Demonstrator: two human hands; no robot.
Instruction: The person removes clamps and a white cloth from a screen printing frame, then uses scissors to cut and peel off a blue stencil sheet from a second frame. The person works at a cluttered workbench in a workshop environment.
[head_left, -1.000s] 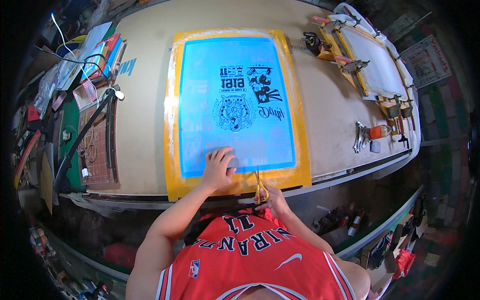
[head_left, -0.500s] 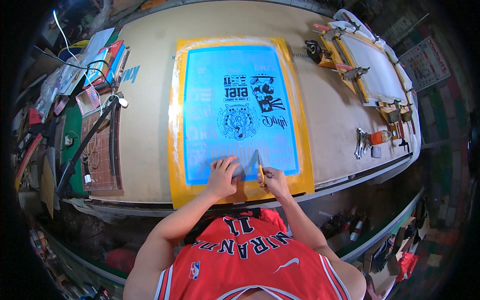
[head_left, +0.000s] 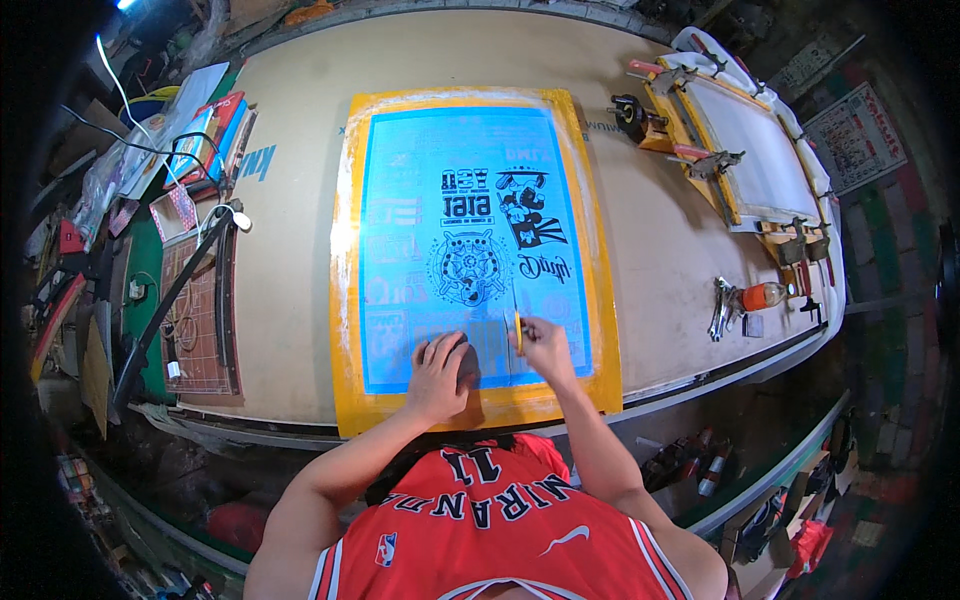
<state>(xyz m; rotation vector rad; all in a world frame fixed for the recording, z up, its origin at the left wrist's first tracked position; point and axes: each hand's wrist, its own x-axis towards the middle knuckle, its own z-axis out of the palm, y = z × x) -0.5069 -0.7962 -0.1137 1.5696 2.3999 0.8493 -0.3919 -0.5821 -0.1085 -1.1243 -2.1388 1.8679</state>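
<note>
left hand (head_left: 436,382): curled on blue screen (head_left: 412,140), grip unclear | right hand (head_left: 545,350): gripping scissors (head_left: 519,332)

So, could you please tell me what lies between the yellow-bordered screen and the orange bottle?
The head view shows metal wrenches near the bottle, then just tabletop toward the screen.

My feed shows a broad tan counter (head_left: 290,280), a bluish-white light (head_left: 125,4) at top left, and dim red-and-green floor (head_left: 886,255) at right.
</note>
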